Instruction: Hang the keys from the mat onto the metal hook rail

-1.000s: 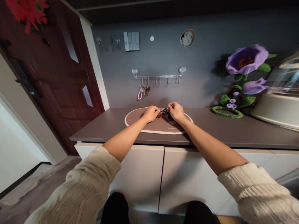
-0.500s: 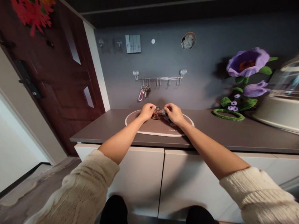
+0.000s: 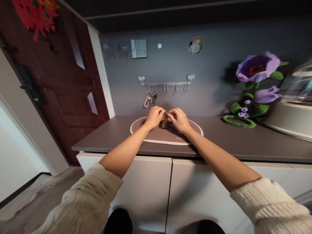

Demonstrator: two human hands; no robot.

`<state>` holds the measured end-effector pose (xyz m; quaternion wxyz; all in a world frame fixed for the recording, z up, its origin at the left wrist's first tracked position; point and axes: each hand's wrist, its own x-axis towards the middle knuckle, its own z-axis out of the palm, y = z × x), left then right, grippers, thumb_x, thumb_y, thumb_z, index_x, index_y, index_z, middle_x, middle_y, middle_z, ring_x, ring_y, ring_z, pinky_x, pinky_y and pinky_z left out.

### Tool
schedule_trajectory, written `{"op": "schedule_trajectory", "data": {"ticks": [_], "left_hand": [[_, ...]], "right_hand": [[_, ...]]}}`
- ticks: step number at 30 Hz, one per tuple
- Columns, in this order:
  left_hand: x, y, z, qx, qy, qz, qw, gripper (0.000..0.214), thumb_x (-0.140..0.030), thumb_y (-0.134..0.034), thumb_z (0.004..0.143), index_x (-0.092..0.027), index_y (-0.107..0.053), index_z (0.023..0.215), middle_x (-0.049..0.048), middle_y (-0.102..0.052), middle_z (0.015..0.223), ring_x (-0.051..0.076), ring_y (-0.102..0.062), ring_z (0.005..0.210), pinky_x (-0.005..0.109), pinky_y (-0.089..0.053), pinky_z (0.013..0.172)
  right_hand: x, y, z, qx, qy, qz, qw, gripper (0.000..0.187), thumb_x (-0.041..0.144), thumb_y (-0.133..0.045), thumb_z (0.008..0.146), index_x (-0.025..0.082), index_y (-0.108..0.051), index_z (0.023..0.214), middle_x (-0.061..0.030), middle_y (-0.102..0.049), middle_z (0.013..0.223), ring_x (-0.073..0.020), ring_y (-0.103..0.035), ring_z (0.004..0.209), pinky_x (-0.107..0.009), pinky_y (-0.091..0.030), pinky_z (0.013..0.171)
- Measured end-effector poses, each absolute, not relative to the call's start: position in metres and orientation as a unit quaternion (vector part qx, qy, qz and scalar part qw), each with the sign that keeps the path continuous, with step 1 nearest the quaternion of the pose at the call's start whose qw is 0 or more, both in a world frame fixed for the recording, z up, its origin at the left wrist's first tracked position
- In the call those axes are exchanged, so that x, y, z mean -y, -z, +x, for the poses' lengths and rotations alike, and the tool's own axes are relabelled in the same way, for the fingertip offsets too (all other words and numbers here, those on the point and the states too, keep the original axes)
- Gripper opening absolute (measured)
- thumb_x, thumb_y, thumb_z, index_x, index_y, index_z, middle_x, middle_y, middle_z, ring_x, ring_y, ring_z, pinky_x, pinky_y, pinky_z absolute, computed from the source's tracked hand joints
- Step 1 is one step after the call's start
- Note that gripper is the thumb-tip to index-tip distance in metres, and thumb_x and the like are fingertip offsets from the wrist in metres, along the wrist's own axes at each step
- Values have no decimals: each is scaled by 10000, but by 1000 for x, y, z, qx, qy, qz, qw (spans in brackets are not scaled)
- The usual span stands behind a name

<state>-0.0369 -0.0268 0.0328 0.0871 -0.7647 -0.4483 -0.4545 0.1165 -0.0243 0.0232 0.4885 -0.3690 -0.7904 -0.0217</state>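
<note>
Fingers (image 3: 161, 113) of left hand (image 3: 153, 117) and right hand (image 3: 179, 120) tight around key bunch (image 3: 164, 123)

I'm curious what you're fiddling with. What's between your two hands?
A small bunch of keys, pinched by the left hand and the right hand over the oval mat, as the head view shows.

Keys (image 3: 164, 123) over mat (image 3: 138, 135) on counter (image 3: 231, 141), hook rail (image 3: 165, 84) behind, flower (image 3: 258, 66) right

Both hands, left hand (image 3: 154, 117) and right hand (image 3: 179, 119), pinch a key bunch (image 3: 164, 121) above the oval mat (image 3: 192, 138).
</note>
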Motion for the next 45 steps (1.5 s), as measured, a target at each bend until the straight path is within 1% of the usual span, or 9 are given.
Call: {"op": "schedule_trajectory", "data": {"ticks": [6,12,15,21,26,31,34,40,45], "left_hand": [[28,-33,-35,435,461,-769,81,210,-188,-430,820,-157,-632,769,44,-624,800,144,-534,816,269,-409,794],[29,-33,-34,430,508,-744,54,193,-184,-457,789,-150,-640,738,42,-627,785,131,-545,791,257,-416,783],[28,-33,-34,442,543,-714,14,174,-169,-478,754,-146,-641,698,37,-636,765,124,-550,760,247,-422,757],[22,-31,-37,444,591,-660,-134,162,-175,-487,723,-137,-641,689,24,-657,738,117,-572,724,242,-433,731],[21,-30,-37,432,597,-656,-164,160,-197,-502,723,-131,-647,720,31,-663,756,125,-578,735,252,-433,743],[22,-26,-34,414,600,-666,-158,159,-198,-497,726,-133,-642,721,29,-659,750,125,-576,720,248,-434,725],[20,-25,-34,431,589,-668,-146,159,-198,-495,724,-140,-642,712,26,-657,745,128,-575,716,249,-435,727],[14,-43,-40,474,527,-700,-86,171,-184,-479,741,-140,-643,754,47,-658,789,130,-564,719,245,-429,709],[12,-47,-50,494,489,-719,9,223,-191,-415,794,-145,-634,795,51,-647,817,133,-554,747,248,-414,727]], "right_hand": [[22,-22,116,797,29,-368,478,82,226,-505,783,171,-562,763,-51,-562,787,-158,-505,754,-282,-384,729],[25,-24,115,797,20,-359,485,87,226,-490,786,172,-557,773,-47,-556,784,-153,-498,740,-276,-380,715],[27,-25,114,795,7,-352,494,98,239,-487,787,174,-553,757,-41,-550,768,-147,-494,722,-270,-380,693],[27,-26,115,778,-30,-338,529,140,286,-474,792,176,-554,758,-37,-554,784,-136,-493,703,-268,-389,681],[25,-28,118,754,-92,-333,559,175,335,-495,773,174,-559,760,-38,-578,809,-135,-505,705,-274,-398,691],[23,-29,119,713,-201,-311,596,216,384,-546,726,171,-558,763,-19,-587,765,-125,-507,678,-271,-405,687],[20,-30,120,687,-246,-304,613,242,404,-573,698,173,-567,771,-7,-583,731,-119,-501,661,-268,-406,684],[12,-43,122,678,-263,-307,614,267,411,-624,634,166,-576,730,-13,-594,722,-132,-520,687,-287,-409,719],[0,-60,118,666,-281,-301,622,280,419,-628,624,161,-555,704,3,-571,676,-120,-519,663,-288,-412,713]]}}
